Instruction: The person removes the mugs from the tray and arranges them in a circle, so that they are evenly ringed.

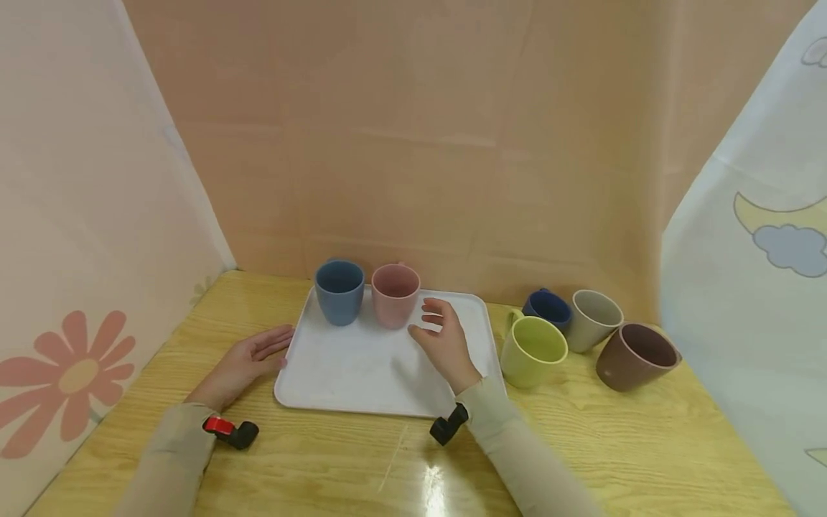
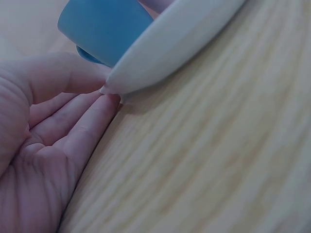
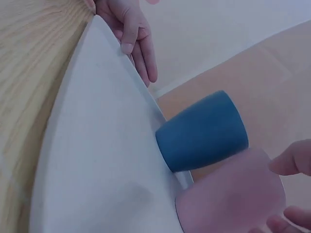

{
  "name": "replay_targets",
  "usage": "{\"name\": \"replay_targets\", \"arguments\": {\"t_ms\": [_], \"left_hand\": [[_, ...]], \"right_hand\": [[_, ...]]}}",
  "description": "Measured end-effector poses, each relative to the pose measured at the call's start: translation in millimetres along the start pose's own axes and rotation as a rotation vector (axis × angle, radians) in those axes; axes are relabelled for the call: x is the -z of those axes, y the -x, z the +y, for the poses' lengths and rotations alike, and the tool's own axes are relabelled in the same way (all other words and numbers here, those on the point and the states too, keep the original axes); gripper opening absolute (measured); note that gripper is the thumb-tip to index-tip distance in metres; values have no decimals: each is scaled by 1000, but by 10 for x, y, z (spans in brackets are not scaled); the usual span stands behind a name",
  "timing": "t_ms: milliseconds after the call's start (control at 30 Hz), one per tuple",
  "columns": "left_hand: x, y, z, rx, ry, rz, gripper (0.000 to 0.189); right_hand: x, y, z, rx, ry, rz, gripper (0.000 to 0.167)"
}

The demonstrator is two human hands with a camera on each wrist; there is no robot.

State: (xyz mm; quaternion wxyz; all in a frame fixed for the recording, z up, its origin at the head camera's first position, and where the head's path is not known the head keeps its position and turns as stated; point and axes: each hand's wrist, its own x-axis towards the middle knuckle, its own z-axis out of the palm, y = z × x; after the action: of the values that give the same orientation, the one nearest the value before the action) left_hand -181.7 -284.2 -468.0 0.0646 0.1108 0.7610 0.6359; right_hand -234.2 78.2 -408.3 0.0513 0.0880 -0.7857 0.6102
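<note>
A white tray (image 1: 362, 380) lies on the wooden table, with a blue mug (image 1: 339, 294) and a pink mug (image 1: 395, 298) standing upright near its back edge. My left hand (image 1: 242, 364) rests at the tray's left edge, its fingers extended and its thumb touching the rim, as the left wrist view also shows. Above the tray, my right hand (image 1: 444, 341) is just right of the pink mug, fingers spread and loosely bent, holding nothing. In the right wrist view, its thumb (image 3: 295, 158) appears beside the pink mug (image 3: 233, 199); whether they touch is unclear.
Right of the tray stand a yellow-green mug (image 1: 533, 352), a dark blue mug (image 1: 548, 307), a beige mug (image 1: 593, 321) and a brown mug (image 1: 636, 357), which looks tilted. An orange-brown cloth wall (image 1: 400, 143) rises behind the table, and patterned sheets hang at both sides.
</note>
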Motion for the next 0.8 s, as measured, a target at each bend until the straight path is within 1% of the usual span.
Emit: {"name": "replay_targets", "arguments": {"t_ms": [100,167,333,400,467,667,800], "left_hand": [[-1,-8,17,-1,1,-4,68],[-2,-6,25,7,1,-3,68],[-9,4,22,46,-23,8,68],[-14,5,9,52,-34,10,68],[-11,-2,-6,49,-38,9,68],[-4,-15,-6,23,-19,7,68],[-2,-15,1,20,-5,5,68]], "right_hand": [[-106,-64,-15,-13,23,-25,67],[-160,-107,-4,-23,33,-23,74],[-271,-233,74,-89,35,-2,80],[-305,-275,99,-99,23,8,80],[-331,-325,115,-92,3,15,82],[-368,-494,144,1,-73,28,86],[-387,-551,155,41,-82,17,89]]}}
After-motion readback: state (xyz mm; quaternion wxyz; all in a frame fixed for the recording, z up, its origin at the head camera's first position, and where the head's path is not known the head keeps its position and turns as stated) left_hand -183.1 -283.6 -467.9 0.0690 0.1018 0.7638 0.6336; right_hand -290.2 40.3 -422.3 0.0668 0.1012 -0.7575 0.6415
